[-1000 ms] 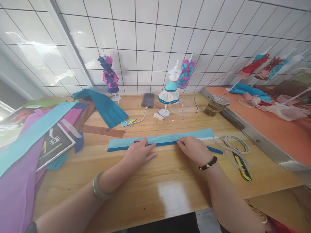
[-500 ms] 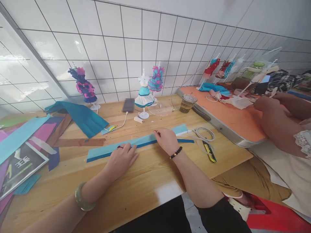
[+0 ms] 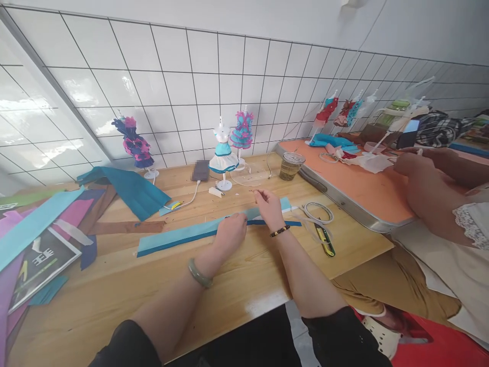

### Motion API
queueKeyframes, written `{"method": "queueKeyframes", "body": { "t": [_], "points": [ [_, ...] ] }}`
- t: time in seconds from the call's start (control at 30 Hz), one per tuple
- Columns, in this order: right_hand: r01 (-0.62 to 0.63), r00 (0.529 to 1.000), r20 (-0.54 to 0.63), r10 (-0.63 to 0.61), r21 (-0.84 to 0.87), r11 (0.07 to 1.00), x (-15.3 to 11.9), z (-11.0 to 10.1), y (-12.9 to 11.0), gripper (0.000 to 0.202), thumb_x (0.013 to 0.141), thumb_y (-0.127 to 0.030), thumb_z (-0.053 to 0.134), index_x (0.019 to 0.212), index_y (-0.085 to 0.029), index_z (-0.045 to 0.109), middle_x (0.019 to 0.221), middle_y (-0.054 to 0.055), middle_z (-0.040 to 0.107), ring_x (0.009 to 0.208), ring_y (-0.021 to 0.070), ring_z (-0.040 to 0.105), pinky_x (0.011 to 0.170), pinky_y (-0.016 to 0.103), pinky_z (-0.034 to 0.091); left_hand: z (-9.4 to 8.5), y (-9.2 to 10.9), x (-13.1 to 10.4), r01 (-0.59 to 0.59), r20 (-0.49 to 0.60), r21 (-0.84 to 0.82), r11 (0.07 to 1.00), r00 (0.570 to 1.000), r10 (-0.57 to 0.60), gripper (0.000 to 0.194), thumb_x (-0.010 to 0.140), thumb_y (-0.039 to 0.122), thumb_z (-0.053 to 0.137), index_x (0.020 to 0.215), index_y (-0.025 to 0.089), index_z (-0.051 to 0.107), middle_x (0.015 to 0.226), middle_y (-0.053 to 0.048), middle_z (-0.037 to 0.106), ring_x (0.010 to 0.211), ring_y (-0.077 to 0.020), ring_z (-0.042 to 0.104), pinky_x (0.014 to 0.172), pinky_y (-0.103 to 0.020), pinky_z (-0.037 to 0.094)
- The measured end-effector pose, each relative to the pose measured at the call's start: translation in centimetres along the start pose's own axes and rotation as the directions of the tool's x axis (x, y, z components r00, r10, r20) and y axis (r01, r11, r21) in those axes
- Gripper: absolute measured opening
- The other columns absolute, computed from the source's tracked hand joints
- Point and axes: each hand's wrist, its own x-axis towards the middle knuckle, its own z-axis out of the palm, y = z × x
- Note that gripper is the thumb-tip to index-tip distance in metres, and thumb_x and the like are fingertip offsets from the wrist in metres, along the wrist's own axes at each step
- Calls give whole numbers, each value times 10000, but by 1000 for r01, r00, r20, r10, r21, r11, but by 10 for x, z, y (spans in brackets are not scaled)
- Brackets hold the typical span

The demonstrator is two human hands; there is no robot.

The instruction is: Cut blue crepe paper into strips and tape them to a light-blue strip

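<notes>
A long light blue strip [image 3: 179, 235] with a dark blue edge lies across the wooden table [image 3: 214, 285]. My left hand [image 3: 231, 233] rests on its middle, fingers closed at the dark edge. Just right of it, my right hand [image 3: 269, 208] is raised a little over the strip with thumb and fingertips pinched together; anything between them is too small to make out. The loose end of a narrow dark blue strip [image 3: 292, 223] sticks out to the right. A coil of white tape [image 3: 319, 213] and a yellow-black cutter [image 3: 326, 242] lie beyond it.
Small dress forms [image 3: 223, 158] and a lidded cup [image 3: 291, 166] stand toward the wall. Coloured sheets [image 3: 42, 224] and a teal piece [image 3: 130, 191] lie left. At the right, another person's hands [image 3: 416, 168] are over an orange table [image 3: 359, 186].
My left hand has slid right along the strip, close to my right hand, and its fingers have drawn together. My right hand has lifted slightly off the strip.
</notes>
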Motion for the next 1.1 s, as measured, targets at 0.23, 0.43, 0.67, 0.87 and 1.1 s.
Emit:
{"method": "queueKeyframes", "body": {
  "t": [0.23,0.43,0.67,0.87,1.1],
  "points": [
    [25,960,277,45,-243,970,-7,-17,9,266,765,-376,505,648,-170,626,648,25,634,620,132,537,547,218,342,1,-7,-3,-20,16,-74,997,1000,21,180,860,238,398,980,225,532,961,-29,606,900,-164,566,765,-278,412],
    [28,924,349,159,-474,880,-9,-36,11,199,728,-318,548,611,-183,637,628,32,632,621,146,545,534,232,295,3,-10,-1,-43,15,-96,994,999,45,198,869,266,379,995,241,530,967,-19,600,874,-165,566,745,-279,415],
    [43,943,277,183,-648,761,-1,-69,35,245,797,-317,458,737,-202,666,803,56,677,759,179,584,565,244,324,3,-11,-2,-66,16,-80,995,998,67,255,882,275,355,1059,255,537,989,-28,594,907,-177,568,756,-285,416],
    [-40,976,98,194,-796,604,8,-119,74,278,828,-282,416,808,-190,677,885,110,672,876,232,581,672,298,370,4,-11,-1,-68,8,-94,993,998,69,272,884,262,343,1051,261,557,991,-26,593,908,-174,568,758,-286,414],
    [-110,985,-23,172,-847,520,15,-155,114,287,835,-254,414,771,-164,679,878,139,664,874,251,581,674,323,397,8,-14,0,-87,-29,-73,994,996,85,262,879,269,350,1021,261,570,933,-15,602,861,-174,578,718,-283,415]
  ]
}}
